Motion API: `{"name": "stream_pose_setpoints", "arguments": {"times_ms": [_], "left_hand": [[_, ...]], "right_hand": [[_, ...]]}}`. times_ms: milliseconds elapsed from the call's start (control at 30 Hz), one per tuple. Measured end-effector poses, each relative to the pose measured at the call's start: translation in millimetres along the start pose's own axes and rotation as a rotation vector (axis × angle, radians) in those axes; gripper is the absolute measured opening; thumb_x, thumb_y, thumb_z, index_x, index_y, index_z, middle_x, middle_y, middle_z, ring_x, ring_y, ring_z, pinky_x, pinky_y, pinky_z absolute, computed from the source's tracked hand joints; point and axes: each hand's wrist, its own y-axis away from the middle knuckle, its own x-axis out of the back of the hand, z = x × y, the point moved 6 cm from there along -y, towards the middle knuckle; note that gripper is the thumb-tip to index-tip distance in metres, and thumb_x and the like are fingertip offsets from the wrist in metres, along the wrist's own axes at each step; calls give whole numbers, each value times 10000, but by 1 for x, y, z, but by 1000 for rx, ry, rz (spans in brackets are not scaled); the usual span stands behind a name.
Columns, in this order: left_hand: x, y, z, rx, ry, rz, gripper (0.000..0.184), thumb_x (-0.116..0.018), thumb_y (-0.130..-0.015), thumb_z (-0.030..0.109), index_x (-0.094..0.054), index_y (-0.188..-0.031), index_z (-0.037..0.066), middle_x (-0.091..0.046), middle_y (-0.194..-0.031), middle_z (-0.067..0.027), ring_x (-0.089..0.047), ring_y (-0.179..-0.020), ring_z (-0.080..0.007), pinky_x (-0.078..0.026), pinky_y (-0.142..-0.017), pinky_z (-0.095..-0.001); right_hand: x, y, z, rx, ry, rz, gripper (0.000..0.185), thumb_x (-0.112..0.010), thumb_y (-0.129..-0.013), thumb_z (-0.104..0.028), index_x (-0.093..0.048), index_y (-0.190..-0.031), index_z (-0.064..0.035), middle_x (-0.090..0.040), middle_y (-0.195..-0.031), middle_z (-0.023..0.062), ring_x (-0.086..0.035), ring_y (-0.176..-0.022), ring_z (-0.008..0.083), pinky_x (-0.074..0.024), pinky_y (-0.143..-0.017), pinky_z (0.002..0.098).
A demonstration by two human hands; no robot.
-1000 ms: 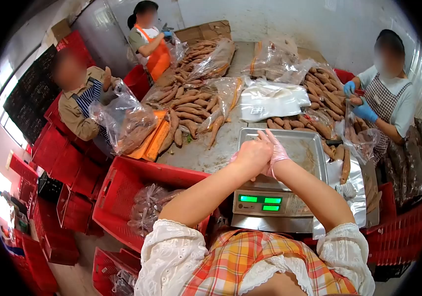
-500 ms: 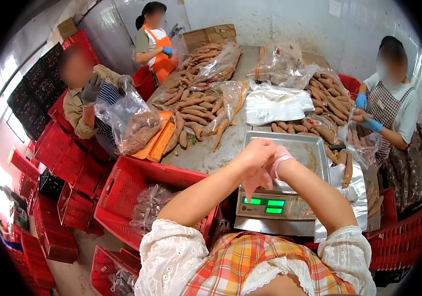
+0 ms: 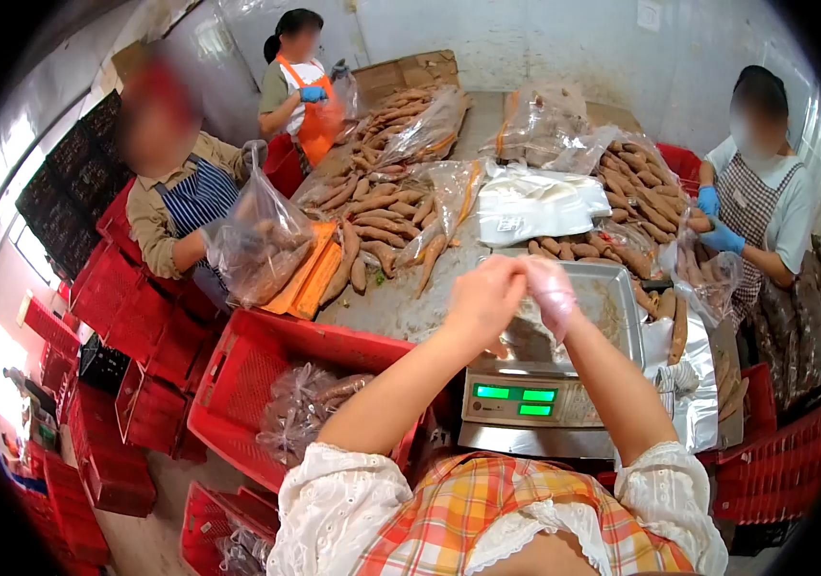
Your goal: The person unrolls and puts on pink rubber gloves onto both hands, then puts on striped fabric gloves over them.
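Note:
Bare and closed, my left hand (image 3: 485, 296) meets my right hand (image 3: 553, 293) above the metal tray (image 3: 612, 298) of a scale (image 3: 531, 398). A thin pinkish glove covers my right hand. The fingers of both hands are pressed together where they touch, and what lies between them is too small to make out. Green digits glow on the scale's front, just below my wrists. Behind the tray lies a stack of white plastic bags (image 3: 535, 204), with sweet potatoes (image 3: 641, 197) heaped to its right.
A red crate (image 3: 238, 384) with bagged items stands at the table's left front. More sweet potatoes (image 3: 382, 216) cover the table's left side. Three co-workers stand around the table, one at left holding a filled bag (image 3: 262, 235). Silvery sheeting (image 3: 701, 384) lies right of the scale.
The pink glove material that hung below my hands is now drawn up over my right hand. My left hand has stayed beside it. The left co-worker has lowered a hand to the bag.

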Motion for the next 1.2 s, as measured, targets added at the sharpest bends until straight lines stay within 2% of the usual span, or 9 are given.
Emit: {"name": "stream_pose_setpoints", "arguments": {"times_ms": [33,133,367,500,633,800,867,1100,1200], "left_hand": [[0,4,-3,-4,4,-6,184,-574,-801,187,-624,-933,68,-634,-913,-99,-605,-774,-268,-481,-706,-326],[-25,19,-17,23,34,-24,172,-592,-797,198,-632,-900,66,-630,-893,-101,-606,-711,-268,-478,-664,-353],[-32,23,-4,-106,-136,2,163,-609,-775,164,-642,-898,62,-628,-806,-94,-596,-616,-230,-468,-575,-320],[-37,30,-7,287,251,-271,141,-592,-757,127,-640,-854,37,-597,-735,-93,-543,-565,-142,-437,-543,-277],[-41,31,0,106,270,-275,134,-607,-774,114,-633,-869,23,-609,-765,-89,-537,-570,-132,-431,-538,-276],[-24,15,18,-55,160,-12,134,-627,-789,118,-635,-887,27,-633,-855,-78,-547,-587,-153,-440,-546,-268],[-28,15,24,-154,59,14,125,-618,-786,132,-620,-898,76,-628,-905,-79,-618,-757,-272,-490,-633,-340],[-47,12,22,-331,-114,-51,131,-620,-730,87,-552,-841,92,-574,-826,-79,-591,-705,-290,-474,-589,-375],[-49,9,24,-356,-9,-208,110,-578,-720,17,-511,-803,40,-537,-749,-112,-544,-616,-279,-448,-565,-364]], "right_hand": [[10,5,-3,-24,-639,107,473,-357,-928,-393,-530,-1182,-33,-534,-1220,148,-478,-1155,248,-387,-956,360],[-3,25,-41,136,-1039,45,723,-236,-912,-572,-462,-1241,31,-493,-1272,160,-399,-1235,251,-249,-1049,364],[-8,32,-50,157,-1176,55,860,-226,-844,-683,-395,-1300,27,-456,-1289,172,-389,-1235,253,-256,-1041,355],[1,42,-52,108,-1211,153,866,-239,-824,-697,-388,-1322,-4,-441,-1296,164,-365,-1241,248,-197,-1065,337],[1,42,-40,40,-975,169,611,-363,-892,-529,-546,-1184,-25,-556,-1180,105,-484,-1123,197,-321,-974,308],[14,44,-31,179,-770,546,311,-525,-911,-302,-653,-966,-24,-655,-967,64,-590,-878,136,-432,-827,288],[7,43,-29,196,-848,530,316,-524,-911,-312,-654,-961,-28,-654,-966,68,-584,-883,128,-436,-822,283],[1,57,-17,-75,-930,423,394,-586,-852,-425,-655,-854,-37,-637,-829,71,-581,-708,120,-472,-605,258],[3,55,-23,44,-1068,492,436,-636,-811,-437,-652,-846,-3,-642,-780,52,-588,-673,127,-479,-631,253]]}}
